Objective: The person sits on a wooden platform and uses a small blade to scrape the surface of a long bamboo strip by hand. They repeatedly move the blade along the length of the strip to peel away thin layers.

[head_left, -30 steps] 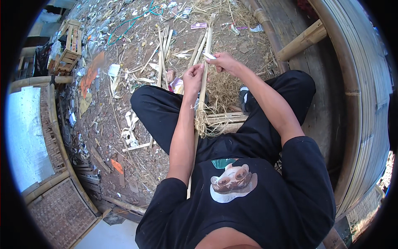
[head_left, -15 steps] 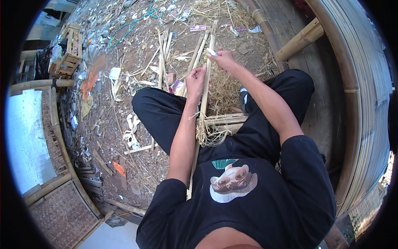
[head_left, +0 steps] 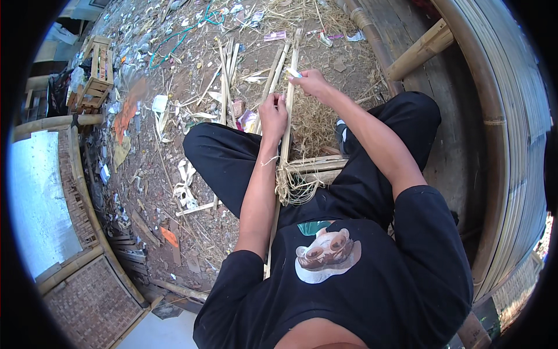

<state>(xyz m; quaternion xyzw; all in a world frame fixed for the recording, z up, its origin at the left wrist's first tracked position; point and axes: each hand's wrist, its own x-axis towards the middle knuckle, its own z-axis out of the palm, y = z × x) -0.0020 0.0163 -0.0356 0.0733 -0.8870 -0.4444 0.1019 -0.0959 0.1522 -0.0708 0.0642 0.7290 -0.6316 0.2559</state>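
A long pale bamboo strip [head_left: 293,55] runs away from my lap toward the far ground. My left hand [head_left: 273,116] is closed against its left edge, with some fingers hidden behind the strip. Farther up the strip, my right hand [head_left: 314,83] pinches a small white, yellow and blue object [head_left: 294,73] whose kind I cannot make out. The object lies against the strip. Near my lap, the strip's lower end meets crosswise bamboo pieces [head_left: 317,164]. A tangle of thin fibre strands [head_left: 297,189] hangs at that joint.
More bamboo strips [head_left: 225,81] lie on the littered dirt ground left of my hands. Dry straw [head_left: 317,125] is heaped between my legs. A wooden crate [head_left: 96,75] stands far left. A bamboo-edged wooden platform [head_left: 401,35] borders my right side.
My right hand has shifted slightly nearer along the strip with the small object. My left hand has turned a little, its thumb less laid on the strip.
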